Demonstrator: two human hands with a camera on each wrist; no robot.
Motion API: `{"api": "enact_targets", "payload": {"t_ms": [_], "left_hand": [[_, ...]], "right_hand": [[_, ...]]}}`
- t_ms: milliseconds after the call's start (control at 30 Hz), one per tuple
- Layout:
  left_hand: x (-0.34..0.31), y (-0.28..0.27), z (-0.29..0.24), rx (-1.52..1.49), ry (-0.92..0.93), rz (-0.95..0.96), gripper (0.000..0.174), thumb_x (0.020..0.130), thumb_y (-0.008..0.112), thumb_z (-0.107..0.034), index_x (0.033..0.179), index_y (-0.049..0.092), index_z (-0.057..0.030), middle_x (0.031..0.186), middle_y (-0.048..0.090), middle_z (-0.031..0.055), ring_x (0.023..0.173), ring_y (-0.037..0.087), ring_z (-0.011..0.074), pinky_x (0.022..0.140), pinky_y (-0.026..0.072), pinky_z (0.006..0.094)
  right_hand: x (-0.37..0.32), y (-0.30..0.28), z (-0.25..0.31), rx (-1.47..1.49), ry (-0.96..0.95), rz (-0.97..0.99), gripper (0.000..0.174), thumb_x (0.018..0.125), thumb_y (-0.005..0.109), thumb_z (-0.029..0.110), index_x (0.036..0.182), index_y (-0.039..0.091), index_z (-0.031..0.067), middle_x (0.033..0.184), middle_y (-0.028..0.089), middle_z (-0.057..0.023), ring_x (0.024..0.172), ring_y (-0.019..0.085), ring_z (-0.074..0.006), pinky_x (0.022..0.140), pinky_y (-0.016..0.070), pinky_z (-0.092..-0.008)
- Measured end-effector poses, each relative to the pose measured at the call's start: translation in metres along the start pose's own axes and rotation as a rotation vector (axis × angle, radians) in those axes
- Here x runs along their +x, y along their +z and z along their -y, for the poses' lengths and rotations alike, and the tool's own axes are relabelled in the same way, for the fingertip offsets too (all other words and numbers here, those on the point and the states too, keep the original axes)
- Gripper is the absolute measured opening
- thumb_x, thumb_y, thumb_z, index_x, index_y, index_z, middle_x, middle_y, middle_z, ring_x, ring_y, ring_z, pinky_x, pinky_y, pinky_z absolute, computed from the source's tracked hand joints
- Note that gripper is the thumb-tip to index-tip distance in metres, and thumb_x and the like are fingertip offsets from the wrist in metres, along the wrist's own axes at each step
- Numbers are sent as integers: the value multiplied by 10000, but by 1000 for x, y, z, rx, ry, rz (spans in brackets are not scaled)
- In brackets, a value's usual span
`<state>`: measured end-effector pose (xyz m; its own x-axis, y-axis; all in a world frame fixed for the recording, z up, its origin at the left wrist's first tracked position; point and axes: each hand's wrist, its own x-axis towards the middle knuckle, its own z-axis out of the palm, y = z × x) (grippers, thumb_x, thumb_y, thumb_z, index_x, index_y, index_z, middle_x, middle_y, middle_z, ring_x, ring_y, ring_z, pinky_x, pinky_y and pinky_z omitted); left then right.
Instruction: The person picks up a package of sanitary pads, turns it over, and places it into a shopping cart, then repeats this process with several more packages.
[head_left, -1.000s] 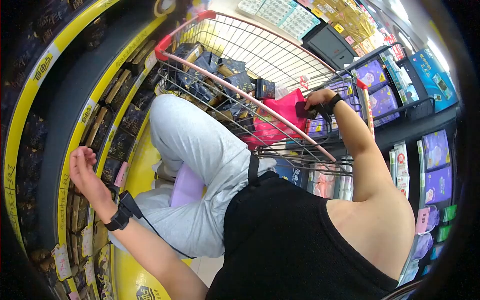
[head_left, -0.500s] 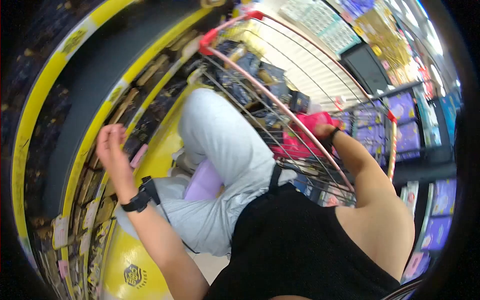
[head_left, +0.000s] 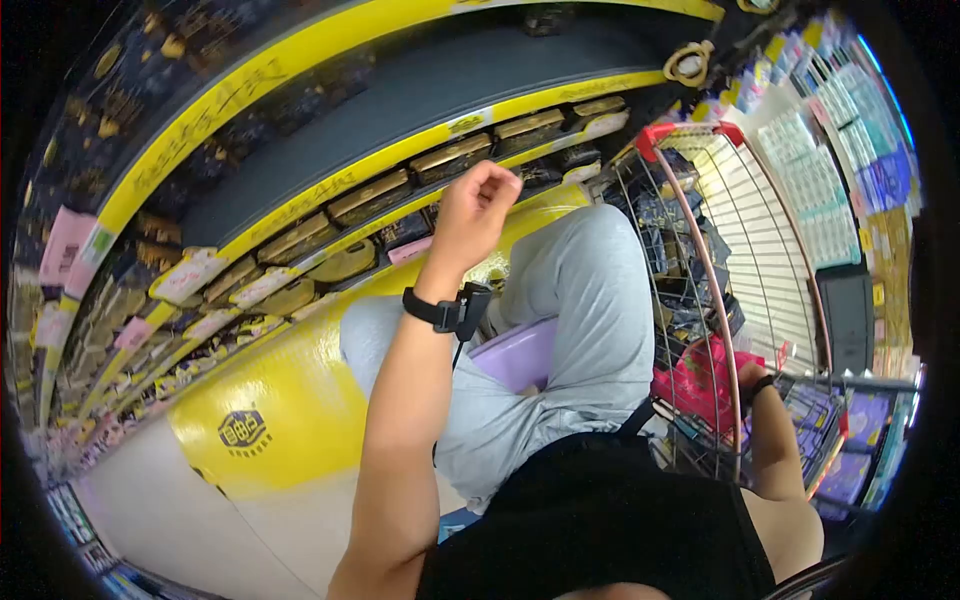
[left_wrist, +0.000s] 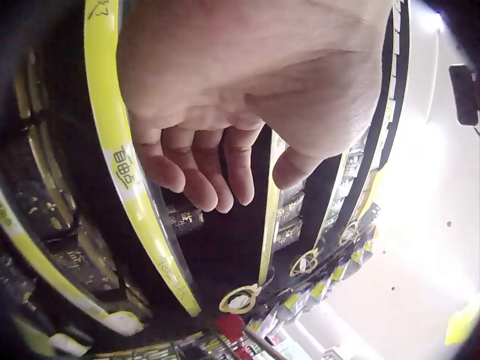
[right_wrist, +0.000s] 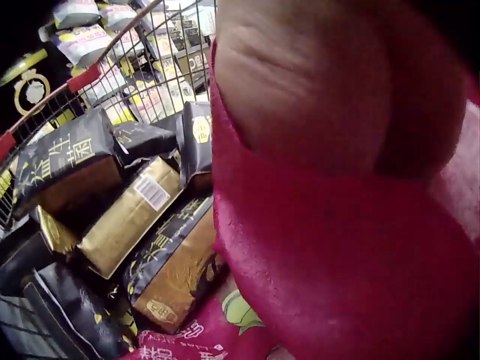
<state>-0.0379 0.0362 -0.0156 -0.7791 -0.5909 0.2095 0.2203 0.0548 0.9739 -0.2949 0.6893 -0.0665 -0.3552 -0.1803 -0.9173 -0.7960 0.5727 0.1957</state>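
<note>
My left hand (head_left: pixel 470 215) is raised in front of the shelves, fingers loosely bent and holding nothing. In the left wrist view that hand (left_wrist: pixel 247 97) hangs before the shelf edges, its fingers apart from the goods. My right hand (head_left: pixel 750 378) is at a bright pink printed bag (head_left: pixel 700 385) inside the shopping cart (head_left: pixel 718 290). Close up in the right wrist view, the right hand (right_wrist: pixel 307 90) goes down behind the edge of the pink bag (right_wrist: pixel 330 255), which hides its fingers. Black-and-gold packs (right_wrist: pixel 64 161) lie heaped beside the bag.
Shelves with yellow edge strips (head_left: pixel 390 145) hold rows of dark packs on the left. A lilac stool (head_left: pixel 515 355) is between the person's legs. A yellow floor-level panel (head_left: pixel 290 420) runs along the shelf base. Purple packs (head_left: pixel 865 415) stand beyond the cart.
The head view has turned toward the shelves, so the cart appears farther right. My right hand, earlier at the bag's edge beside a dark object, has moved down into the pink bag.
</note>
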Motion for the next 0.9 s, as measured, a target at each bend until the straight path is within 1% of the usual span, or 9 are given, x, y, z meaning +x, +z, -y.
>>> {"api": "enact_targets", "payload": {"t_ms": [133,267,367,400,433,633,767,833,900], "left_hand": [[-3,-7,4,50,42,-52,157,912,672,-177,920,670,-20,779,678,30,673,591,111,635,481,277],[-7,-18,-7,130,23,-93,188,911,681,-207,906,674,-19,758,679,48,667,607,123,635,491,286],[-9,-16,-9,118,34,-93,194,908,688,-216,902,673,-22,755,680,49,669,613,125,638,496,291],[-10,-15,-9,144,38,-64,167,934,674,-188,933,652,-22,783,655,14,710,585,87,650,479,266],[-10,-14,-9,119,30,-51,180,927,684,-200,928,655,-22,783,658,12,713,587,89,647,480,268],[-14,-19,-17,130,103,-78,218,910,699,-226,909,668,-10,773,670,51,698,608,125,660,499,296],[-16,-24,-22,148,135,-137,238,930,674,-243,906,661,-6,753,663,58,675,596,120,634,484,297],[-18,-27,-23,140,119,-132,249,949,650,-248,903,656,-4,736,653,58,663,587,115,624,475,298],[-18,-29,-25,109,73,-95,262,969,624,-252,899,650,-1,717,641,56,652,578,110,616,467,299]], "right_hand": [[1,-17,7,142,74,-19,316,908,523,177,1125,670,1,1018,711,-182,898,693,-321,790,573,-427],[-3,-22,12,320,131,-44,312,913,536,180,1133,664,1,1007,710,-176,882,693,-308,775,576,-416],[-6,-15,15,435,154,-78,309,917,547,183,1139,659,0,998,710,-172,870,694,-299,763,578,-408],[-7,-13,15,470,162,-93,309,918,550,184,1142,658,0,996,710,-170,866,694,-296,760,579,-405],[-7,-14,14,497,165,-106,308,919,553,184,1144,656,0,993,710,-168,862,695,-293,756,580,-402],[-18,-17,6,639,192,-195,306,927,574,189,1156,647,-1,977,709,-159,838,696,-275,733,584,-385],[-36,-22,-5,775,203,-262,307,932,588,192,1164,641,-2,966,708,-153,822,697,-263,718,587,-374],[-49,-29,-18,902,193,-278,308,934,594,194,1168,637,-2,960,708,-150,814,697,-256,711,589,-368],[-67,-40,-20,1174,158,-250,309,936,601,196,1172,634,-2,955,708,-147,806,698,-250,703,591,-363]]}}
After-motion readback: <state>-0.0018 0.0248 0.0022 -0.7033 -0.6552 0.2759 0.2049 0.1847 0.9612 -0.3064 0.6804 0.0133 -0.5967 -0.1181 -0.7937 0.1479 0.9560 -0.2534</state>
